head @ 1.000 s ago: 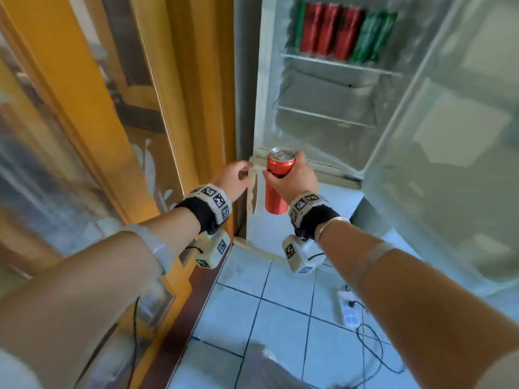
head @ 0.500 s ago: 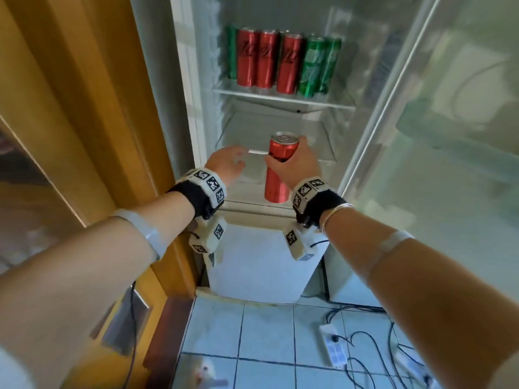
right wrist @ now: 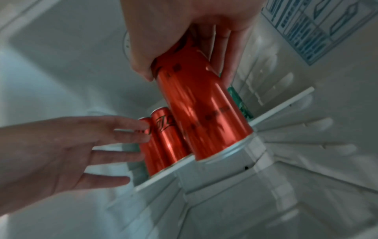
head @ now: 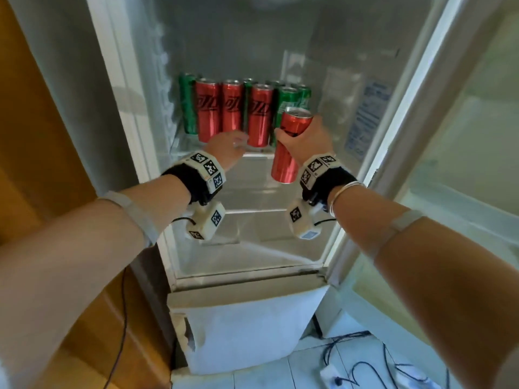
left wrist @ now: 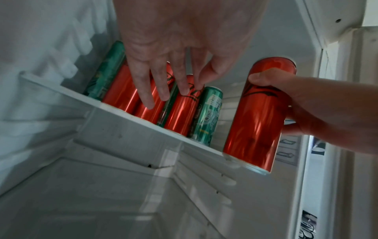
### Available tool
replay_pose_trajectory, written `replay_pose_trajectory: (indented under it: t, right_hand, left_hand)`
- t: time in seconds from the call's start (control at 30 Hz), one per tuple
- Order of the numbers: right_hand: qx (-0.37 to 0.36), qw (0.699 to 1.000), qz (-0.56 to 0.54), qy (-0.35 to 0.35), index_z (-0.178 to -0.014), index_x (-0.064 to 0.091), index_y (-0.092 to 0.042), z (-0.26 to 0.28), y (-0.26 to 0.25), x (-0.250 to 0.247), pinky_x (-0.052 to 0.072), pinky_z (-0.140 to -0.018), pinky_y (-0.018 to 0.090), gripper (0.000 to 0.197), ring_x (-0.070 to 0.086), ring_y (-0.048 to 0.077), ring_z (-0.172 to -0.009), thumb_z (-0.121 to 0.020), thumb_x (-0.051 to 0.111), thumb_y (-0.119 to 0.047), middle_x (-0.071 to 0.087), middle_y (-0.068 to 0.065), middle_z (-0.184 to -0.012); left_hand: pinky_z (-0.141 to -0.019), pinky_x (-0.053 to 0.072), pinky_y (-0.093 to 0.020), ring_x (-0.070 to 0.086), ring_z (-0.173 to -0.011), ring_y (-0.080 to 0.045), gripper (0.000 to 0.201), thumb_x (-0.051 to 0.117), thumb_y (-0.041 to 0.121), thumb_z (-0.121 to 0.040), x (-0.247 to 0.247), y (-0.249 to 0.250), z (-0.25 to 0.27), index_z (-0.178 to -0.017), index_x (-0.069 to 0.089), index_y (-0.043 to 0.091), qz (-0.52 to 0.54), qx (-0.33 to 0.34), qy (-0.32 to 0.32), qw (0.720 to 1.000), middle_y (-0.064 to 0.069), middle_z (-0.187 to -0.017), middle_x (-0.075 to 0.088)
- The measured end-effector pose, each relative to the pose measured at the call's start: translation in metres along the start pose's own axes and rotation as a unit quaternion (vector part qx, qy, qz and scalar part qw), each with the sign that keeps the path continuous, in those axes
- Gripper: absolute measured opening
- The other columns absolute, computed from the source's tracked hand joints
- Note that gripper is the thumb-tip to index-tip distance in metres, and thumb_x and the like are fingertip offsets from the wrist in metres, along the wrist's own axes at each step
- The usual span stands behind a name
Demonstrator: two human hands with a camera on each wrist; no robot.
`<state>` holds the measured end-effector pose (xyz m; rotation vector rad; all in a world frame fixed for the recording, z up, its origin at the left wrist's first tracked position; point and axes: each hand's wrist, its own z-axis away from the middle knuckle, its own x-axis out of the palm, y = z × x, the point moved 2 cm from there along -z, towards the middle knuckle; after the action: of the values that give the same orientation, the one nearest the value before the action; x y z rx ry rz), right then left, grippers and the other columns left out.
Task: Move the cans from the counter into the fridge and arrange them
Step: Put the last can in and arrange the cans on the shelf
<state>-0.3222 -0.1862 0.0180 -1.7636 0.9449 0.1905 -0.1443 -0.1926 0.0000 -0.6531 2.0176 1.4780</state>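
My right hand grips a tall red can around its upper half, upright, just in front of the right end of the fridge's top shelf. Its base hangs below the shelf edge in the left wrist view. On that shelf stand three red cans in front and several green cans beside and behind them. My left hand reaches to the red cans with straight, spread fingers and holds nothing. In the right wrist view the held red can fills the centre.
The fridge door stands open to the right. Lower shelves carry nothing. A yellow wooden panel lies left of the fridge. Cables and a power strip lie on the tiled floor.
Both hands have risen from below the fridge's lower shelves to the top shelf. The right hand still carries the red can; the left hand now reaches the shelved red cans.
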Motion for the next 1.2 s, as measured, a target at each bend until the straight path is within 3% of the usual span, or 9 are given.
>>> replay_pose_trajectory:
  t: [0.07,0.23,0.43,0.57,0.67,0.8,1.0,1.1,1.2]
  right_hand:
    - [0.014,0.999,0.013,0.028,-0.113,0.048,-0.014,-0.024,0.001,-0.004,0.044,-0.075,0.026,0.059,0.055,0.013,-0.083,-0.071,0.074,-0.046,0.059,-0.004,-0.097]
    - [0.061,0.995,0.046,0.065,-0.120,0.047,-0.012,-0.077,0.013,-0.013,0.048,-0.082,0.030,0.067,0.061,0.025,-0.106,-0.071,0.072,-0.050,0.062,0.006,-0.117]
    - [0.061,0.997,-0.035,0.039,-0.124,0.039,-0.010,-0.121,0.027,-0.008,0.038,-0.074,0.023,0.064,0.052,0.015,-0.083,-0.076,0.075,-0.032,0.055,-0.001,-0.100]
    - [0.052,0.998,-0.013,0.038,-0.125,0.038,-0.009,-0.138,0.039,-0.003,0.038,-0.075,0.025,0.065,0.050,0.015,-0.084,-0.076,0.075,-0.031,0.052,0.000,-0.101]
    - [0.051,0.998,0.001,0.036,-0.122,0.038,-0.010,-0.145,0.047,0.001,0.040,-0.078,0.028,0.067,0.056,0.020,-0.094,-0.073,0.077,-0.036,0.057,0.005,-0.112]
    - [0.038,0.999,0.016,0.032,-0.129,0.035,-0.008,-0.145,0.052,0.000,0.036,-0.077,0.026,0.073,0.056,0.024,-0.105,-0.075,0.076,-0.035,0.054,0.008,-0.122]
    - [0.033,0.999,0.017,0.032,-0.130,0.034,-0.015,-0.145,0.053,0.005,0.042,-0.086,0.032,0.073,0.055,0.027,-0.111,-0.074,0.076,-0.036,0.053,0.007,-0.126]
    - [0.033,0.999,-0.004,0.038,-0.139,0.028,-0.018,-0.141,0.048,0.006,0.042,-0.095,0.037,0.077,0.051,0.029,-0.118,-0.078,0.073,-0.033,0.045,0.009,-0.135]
    - [0.029,0.998,-0.002,0.061,-0.139,0.029,-0.020,-0.137,0.033,0.006,0.040,-0.103,0.041,0.067,0.043,0.031,-0.125,-0.083,0.066,-0.026,0.035,0.011,-0.142]
  left_hand:
    - [-0.099,0.045,-0.032,0.055,-0.118,-0.026,0.037,0.045,0.008,-0.092,-0.003,-0.002,-0.018,-0.127,0.055,0.011,-0.003,0.005,-0.003,1.000,-0.008,-0.133,0.056]
    - [-0.093,0.042,-0.025,0.056,-0.117,-0.023,0.035,0.047,0.009,-0.092,0.000,-0.005,-0.052,-0.125,0.057,0.013,0.004,0.012,0.020,1.000,-0.007,-0.131,0.058]
    - [-0.095,0.042,-0.025,0.060,-0.111,-0.023,0.034,0.048,0.006,-0.088,0.004,-0.006,-0.081,-0.117,0.063,0.013,0.000,0.014,0.064,0.998,-0.008,-0.121,0.065]
    - [-0.096,0.039,-0.024,0.058,-0.114,-0.021,0.031,0.046,0.007,-0.092,0.007,-0.005,-0.095,-0.118,0.062,0.012,-0.013,0.011,0.061,0.998,-0.006,-0.126,0.061]
    - [-0.088,0.042,-0.023,0.060,-0.109,-0.021,0.028,0.047,0.008,-0.092,0.008,-0.009,-0.103,-0.114,0.063,0.014,-0.016,0.010,0.066,0.998,-0.006,-0.120,0.064]
    - [-0.079,0.042,-0.022,0.062,-0.100,-0.021,0.021,0.048,0.010,-0.092,0.010,-0.013,-0.110,-0.103,0.066,0.013,-0.013,0.006,0.086,0.996,-0.006,-0.110,0.067]
    - [-0.079,0.039,-0.022,0.059,-0.092,-0.015,0.020,0.049,0.011,-0.092,0.012,-0.012,-0.112,-0.097,0.068,0.011,-0.015,0.008,0.085,0.996,-0.006,-0.104,0.068]
    - [-0.081,0.041,-0.023,0.063,-0.097,-0.018,0.019,0.050,0.013,-0.092,0.009,-0.011,-0.110,-0.095,0.068,0.011,-0.010,0.012,0.073,0.997,-0.006,-0.102,0.070]
    - [-0.080,0.043,-0.024,0.064,-0.097,-0.022,0.020,0.049,0.016,-0.091,0.000,-0.009,-0.107,-0.095,0.068,0.009,-0.033,0.002,0.083,0.996,-0.008,-0.100,0.070]
